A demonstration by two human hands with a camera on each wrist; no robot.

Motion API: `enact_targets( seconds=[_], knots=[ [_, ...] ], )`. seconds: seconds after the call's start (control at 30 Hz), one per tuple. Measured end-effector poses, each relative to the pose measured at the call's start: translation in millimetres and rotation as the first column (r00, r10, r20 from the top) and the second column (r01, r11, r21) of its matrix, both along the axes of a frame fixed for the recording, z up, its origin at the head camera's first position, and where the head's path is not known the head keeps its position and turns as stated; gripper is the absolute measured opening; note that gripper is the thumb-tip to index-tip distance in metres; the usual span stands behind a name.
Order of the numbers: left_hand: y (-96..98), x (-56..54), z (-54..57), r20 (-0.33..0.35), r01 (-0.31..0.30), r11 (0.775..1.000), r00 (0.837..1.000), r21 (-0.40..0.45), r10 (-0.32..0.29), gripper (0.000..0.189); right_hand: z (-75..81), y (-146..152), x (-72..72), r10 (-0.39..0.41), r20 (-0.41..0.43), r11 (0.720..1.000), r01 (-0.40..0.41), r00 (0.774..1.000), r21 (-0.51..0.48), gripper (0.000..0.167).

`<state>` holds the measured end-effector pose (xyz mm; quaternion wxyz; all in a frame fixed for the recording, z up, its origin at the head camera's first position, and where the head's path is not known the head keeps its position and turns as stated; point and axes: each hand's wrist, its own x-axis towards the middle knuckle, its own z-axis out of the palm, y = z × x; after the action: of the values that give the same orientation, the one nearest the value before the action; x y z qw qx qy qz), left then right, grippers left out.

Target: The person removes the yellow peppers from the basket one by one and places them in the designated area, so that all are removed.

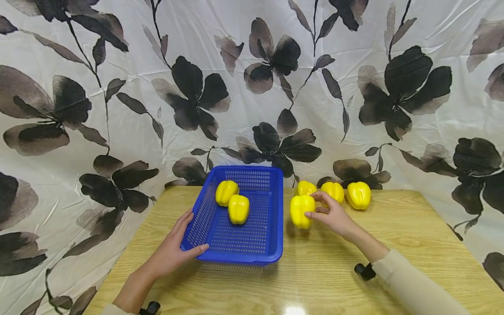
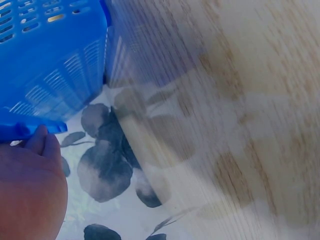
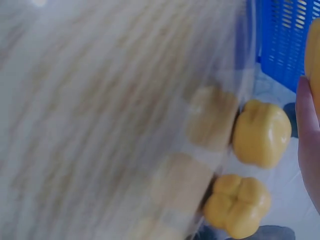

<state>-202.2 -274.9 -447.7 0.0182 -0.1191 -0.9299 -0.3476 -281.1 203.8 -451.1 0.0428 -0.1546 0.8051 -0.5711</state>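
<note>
My right hand (image 1: 334, 216) pinches a yellow bell pepper (image 1: 301, 212) between thumb and fingers, just right of the blue basket (image 1: 279, 218). That pepper appears lifted off the table; in the right wrist view only a strip of it (image 3: 314, 65) shows. My left hand (image 1: 171, 249) grips the basket's left rim near the front corner, thumb over the edge. In the left wrist view its fingers (image 2: 37, 142) curl at the rim. Two yellow bell peppers lie inside the basket, one (image 1: 227, 192) behind the other (image 1: 239, 210).
Along the table's back edge stand three more yellow bell peppers: one (image 1: 305, 187) partly hidden behind the held one, one (image 1: 332, 190) behind my right hand, one (image 1: 358, 195) farther right. A floral cloth (image 1: 244, 109) hangs behind the wooden table (image 1: 323, 280).
</note>
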Motion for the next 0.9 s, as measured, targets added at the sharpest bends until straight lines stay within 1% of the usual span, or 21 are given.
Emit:
enact_targets(
  seconds=[0.23, 0.37, 0.57, 0.77, 0.9],
  knots=[
    [-0.3, -0.2, -0.3, -0.003, -0.001, 1.000, 1.000, -0.010, 0.001, 0.103, -12.5, 4, 2.1, 0.012, 0.029, 1.000, -0.012, 1.000, -0.007, 0.062],
    [-0.6, -0.2, -0.4, -0.011, 0.002, 1.000, 1.000, -0.010, -0.002, 0.103, -17.3, 5, 3.2, 0.028, 0.064, 0.999, -0.027, 0.998, -0.022, 0.063],
    [0.5, 0.5, 0.4, -0.013, 0.000, 1.000, 1.000, -0.007, 0.000, 0.102, -20.1, 4, 4.7, 0.051, 0.072, 0.999, -0.052, 0.996, 0.016, 0.063],
    [0.9, 0.5, 0.2, -0.011, 0.001, 1.000, 1.000, -0.001, -0.001, 0.102, -26.1, 3, 1.9, 0.042, 0.086, 0.998, -0.047, 0.995, 0.051, 0.061],
    [0.7, 0.1, 0.6, -0.014, 0.001, 1.000, 1.000, -0.004, -0.001, 0.102, -30.1, 3, -1.0, 0.042, 0.080, 0.997, -0.047, 0.996, 0.067, 0.061]
  ],
)
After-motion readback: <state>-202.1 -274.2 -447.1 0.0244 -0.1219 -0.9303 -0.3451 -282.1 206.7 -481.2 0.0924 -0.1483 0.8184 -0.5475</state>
